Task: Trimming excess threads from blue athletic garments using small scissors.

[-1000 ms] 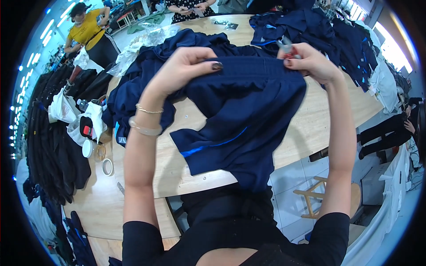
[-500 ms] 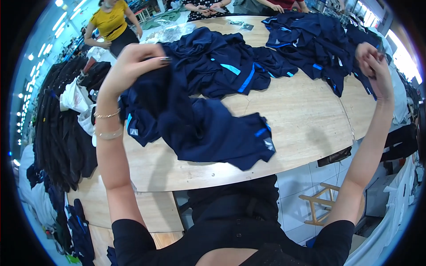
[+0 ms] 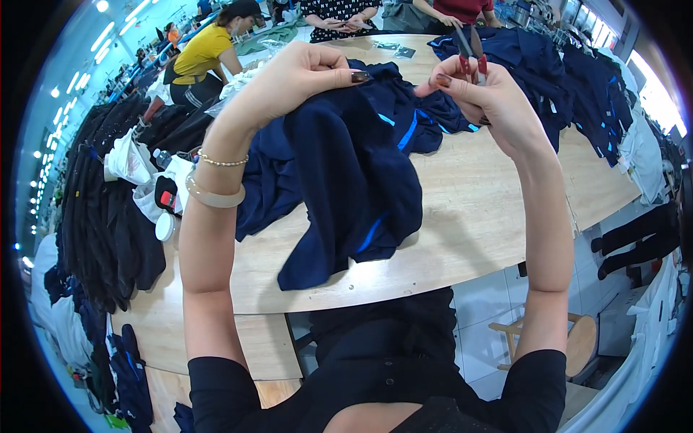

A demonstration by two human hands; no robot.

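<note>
My left hand [image 3: 307, 78] pinches the upper edge of a navy garment [image 3: 354, 166] with bright blue trim and holds it up. The cloth hangs in folds, its lower part at the near side of the table. To the right of it, apart from the cloth, my right hand [image 3: 498, 101] is raised and closed around small scissors [image 3: 472, 52] with red handles. Their blades point away from me and stand a little apart. The right thumb and forefinger are near each other; I cannot tell whether anything thin is between them.
More navy garments [image 3: 523, 68] are heaped at the far right of the wooden table [image 3: 469, 195]. Dark clothes [image 3: 101, 209] hang at the left, beside a white jar [image 3: 167, 226]. A wooden stool [image 3: 581, 343] stands below right. Co-workers, one in a yellow top [image 3: 198, 54], are beyond the table.
The garment has been lifted and swung to hang from my left hand. My right hand has moved in from the far right toward the cloth, bringing the scissors into clear view.
</note>
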